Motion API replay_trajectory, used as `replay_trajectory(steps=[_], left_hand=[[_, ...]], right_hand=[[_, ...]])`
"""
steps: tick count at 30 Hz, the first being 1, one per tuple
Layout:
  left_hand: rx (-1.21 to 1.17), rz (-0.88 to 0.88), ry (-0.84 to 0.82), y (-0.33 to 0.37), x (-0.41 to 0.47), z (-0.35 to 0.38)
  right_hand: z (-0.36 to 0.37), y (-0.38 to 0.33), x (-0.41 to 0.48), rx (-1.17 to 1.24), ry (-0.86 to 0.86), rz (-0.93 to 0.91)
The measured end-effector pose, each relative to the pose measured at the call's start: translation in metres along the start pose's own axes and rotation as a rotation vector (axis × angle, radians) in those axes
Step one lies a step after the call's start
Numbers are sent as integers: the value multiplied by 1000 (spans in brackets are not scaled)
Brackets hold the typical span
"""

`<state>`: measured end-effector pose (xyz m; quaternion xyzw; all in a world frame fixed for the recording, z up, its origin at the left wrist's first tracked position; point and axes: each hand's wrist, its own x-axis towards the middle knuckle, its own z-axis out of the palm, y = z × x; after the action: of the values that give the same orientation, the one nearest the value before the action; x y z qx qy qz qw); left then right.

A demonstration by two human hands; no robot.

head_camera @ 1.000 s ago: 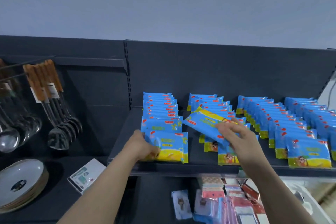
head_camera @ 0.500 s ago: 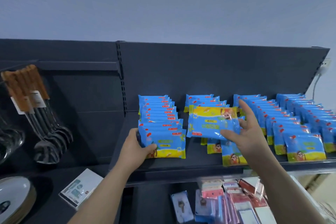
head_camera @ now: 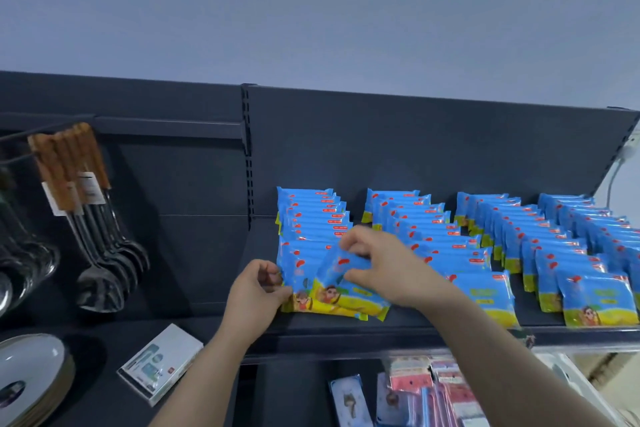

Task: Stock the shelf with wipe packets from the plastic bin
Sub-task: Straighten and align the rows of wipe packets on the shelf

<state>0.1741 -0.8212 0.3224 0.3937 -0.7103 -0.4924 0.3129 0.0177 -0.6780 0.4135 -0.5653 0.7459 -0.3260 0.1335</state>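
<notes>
Several rows of blue and yellow wipe packets [head_camera: 478, 253] stand on the dark shelf [head_camera: 398, 328]. My right hand [head_camera: 384, 267] pinches one packet [head_camera: 341, 282] by its top edge at the front of the leftmost row [head_camera: 308, 218], tilted against the packets behind it. My left hand [head_camera: 258, 291] holds the left edge of the front packet [head_camera: 294, 274] of that same row. The plastic bin is out of view.
Ladles with wooden handles [head_camera: 90, 218] hang at the left. Below them lie stacked plates [head_camera: 31, 378] and a small white box [head_camera: 161, 362]. Carded goods [head_camera: 433, 392] hang under the shelf. The back panel [head_camera: 415, 149] rises behind the rows.
My right hand has carried its packet left from the second row and set it at the front of the leftmost row. My left hand has stayed at that row's front packet.
</notes>
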Motion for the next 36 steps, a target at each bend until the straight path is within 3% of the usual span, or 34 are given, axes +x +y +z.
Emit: replay_trajectory(steps=[6,14,19,27,36], left_hand=[[-86,5,48,-2,-11,-14],[-115,-27,105,-8,-27,-29],[-63,6,109,-4,-41,-33],[-40,80,126,1,-58,-33],[-104,-7,26,17,-52,-10]], right_hand=[[50,2,24,-207,-131,-107],[59,12,23,-320,-67,-167],[54,16,12,-243,-6,-129],[37,47,-49,67,385,122],[43,54,-58,344,272,368]])
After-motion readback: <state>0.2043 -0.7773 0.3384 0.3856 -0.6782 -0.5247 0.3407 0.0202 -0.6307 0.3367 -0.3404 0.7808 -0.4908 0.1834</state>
